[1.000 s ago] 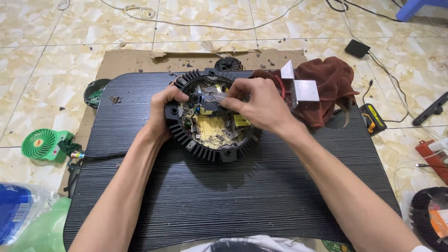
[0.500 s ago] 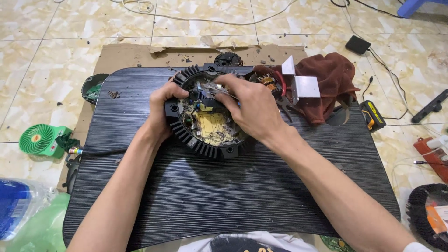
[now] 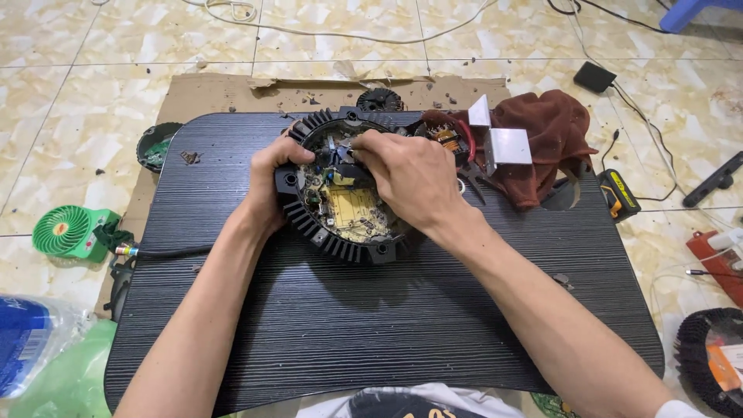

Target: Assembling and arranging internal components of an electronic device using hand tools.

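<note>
hands: 2 (left hand [image 3: 272, 182], right hand [image 3: 410, 176]) | round finned housing [image 3: 340, 240]: 1 | green fan [image 3: 66, 231]: 1 | brown cloth [image 3: 546, 131]: 1 | desk [image 3: 371, 325]: 1

Black finned round housing [image 3: 340, 244] holds a yellowish circuit board [image 3: 350, 209]. The ribbed mat [image 3: 371, 325] is black; right, a maroon cloth [image 3: 549, 139]; left, a green fan [image 3: 66, 231].
</note>
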